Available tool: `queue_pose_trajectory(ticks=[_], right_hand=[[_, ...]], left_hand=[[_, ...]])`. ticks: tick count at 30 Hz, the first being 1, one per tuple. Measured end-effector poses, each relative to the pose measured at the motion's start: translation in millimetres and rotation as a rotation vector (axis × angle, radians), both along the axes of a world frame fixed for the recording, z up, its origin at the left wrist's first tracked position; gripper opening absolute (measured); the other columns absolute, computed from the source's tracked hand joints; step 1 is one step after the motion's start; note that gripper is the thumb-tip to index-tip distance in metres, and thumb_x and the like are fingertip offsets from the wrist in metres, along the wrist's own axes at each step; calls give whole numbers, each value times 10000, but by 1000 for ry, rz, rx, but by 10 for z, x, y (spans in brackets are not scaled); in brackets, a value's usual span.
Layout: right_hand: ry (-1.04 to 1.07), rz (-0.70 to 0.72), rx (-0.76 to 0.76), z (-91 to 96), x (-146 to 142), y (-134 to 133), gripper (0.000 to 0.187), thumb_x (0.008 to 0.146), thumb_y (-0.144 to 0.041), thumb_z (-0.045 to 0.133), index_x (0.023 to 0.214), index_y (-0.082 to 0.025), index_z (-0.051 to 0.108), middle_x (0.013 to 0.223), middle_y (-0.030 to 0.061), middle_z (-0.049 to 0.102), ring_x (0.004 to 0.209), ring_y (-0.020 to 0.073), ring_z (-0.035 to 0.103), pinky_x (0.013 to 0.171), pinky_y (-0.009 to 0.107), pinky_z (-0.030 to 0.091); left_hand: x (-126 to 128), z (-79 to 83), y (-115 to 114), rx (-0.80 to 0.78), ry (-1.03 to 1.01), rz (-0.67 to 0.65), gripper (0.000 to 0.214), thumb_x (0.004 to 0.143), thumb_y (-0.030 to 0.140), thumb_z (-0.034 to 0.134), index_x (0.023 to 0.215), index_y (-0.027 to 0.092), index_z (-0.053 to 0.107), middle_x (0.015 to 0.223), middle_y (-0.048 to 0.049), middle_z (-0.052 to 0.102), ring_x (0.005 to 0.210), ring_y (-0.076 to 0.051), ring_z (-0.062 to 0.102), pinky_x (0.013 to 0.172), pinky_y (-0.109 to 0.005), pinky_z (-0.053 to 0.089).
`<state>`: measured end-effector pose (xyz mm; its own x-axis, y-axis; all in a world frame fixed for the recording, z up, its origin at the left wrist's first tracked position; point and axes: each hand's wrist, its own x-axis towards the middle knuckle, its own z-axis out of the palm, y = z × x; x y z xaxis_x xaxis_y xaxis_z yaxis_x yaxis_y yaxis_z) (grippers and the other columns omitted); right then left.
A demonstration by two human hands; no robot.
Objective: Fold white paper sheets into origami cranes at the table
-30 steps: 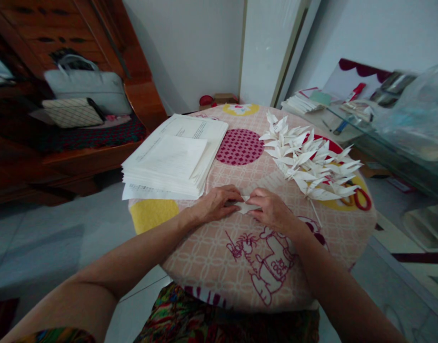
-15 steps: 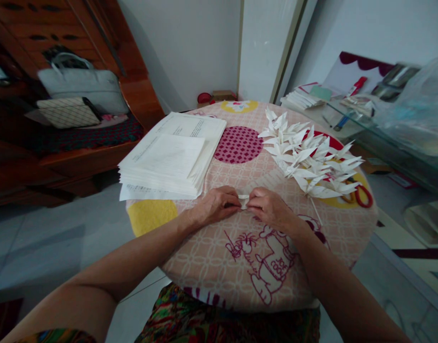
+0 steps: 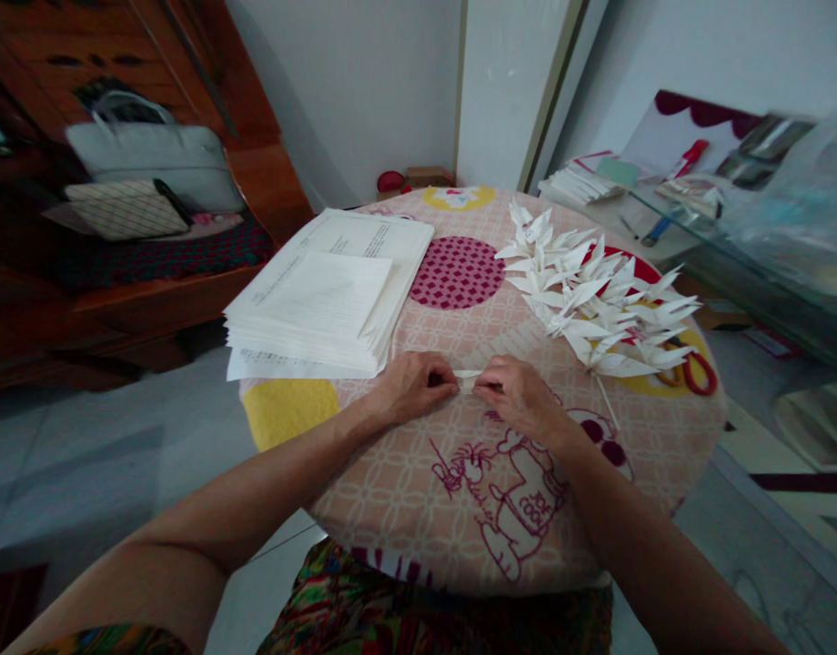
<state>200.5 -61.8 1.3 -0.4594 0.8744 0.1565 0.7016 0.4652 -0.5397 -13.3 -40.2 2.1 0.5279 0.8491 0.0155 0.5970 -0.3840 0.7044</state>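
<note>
White paper, folded into a small narrow strip (image 3: 468, 374), lies directly between our two bare hands, around the middle of the round table with a pink lattice-patterned cloth (image 3: 405, 482). We note its long axis, running left to right from one set of fingertips to the other; neither hand is clearly nearer, since each meets one end. Our left hand (image 3: 418, 384) pinches the left end and our right hand (image 3: 520, 391) the right, thumbs and fingers closed on the paper. Of the strip we see only a short, pale middle with what looks like a fold along it; its ends are hidden by our fingers, and we cannot tell whether it touches the cloth. Toward the table's left edge we find a thick stack of printed white sheets (image 3: 354, 232), its near right corner just beside our left hand. Toward the right edge lie a cluster of pointed folded white paper pieces (image 3: 575, 296) and red-handled scissors (image 3: 700, 373).
</note>
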Motion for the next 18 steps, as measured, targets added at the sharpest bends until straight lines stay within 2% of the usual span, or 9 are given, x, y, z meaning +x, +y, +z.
queue_pose_trajectory(ticks=[8,14,18], right_hand=[[-41,-39,4,-12,-13,10,188,841,-125,612,689,-174,712,723,46,647,732,171,573,688,285,400],[-150,-120,30,-47,-105,11,175,816,-116,615,670,-159,701,715,72,658,704,181,552,671,304,382],[-183,-145,27,-48,-130,12,165,810,-130,622,671,-161,704,730,87,679,714,192,563,667,308,383]], left_hand=[[34,7,-13,23,87,45,183,834,279,601,771,163,728,759,-36,687,681,-142,574,630,-253,377],[101,57,-27,37,207,130,190,822,299,626,756,156,733,766,-63,703,689,-165,584,637,-275,373],[127,64,-16,35,238,136,154,788,280,666,749,156,748,750,-68,698,673,-170,576,633,-285,367]])
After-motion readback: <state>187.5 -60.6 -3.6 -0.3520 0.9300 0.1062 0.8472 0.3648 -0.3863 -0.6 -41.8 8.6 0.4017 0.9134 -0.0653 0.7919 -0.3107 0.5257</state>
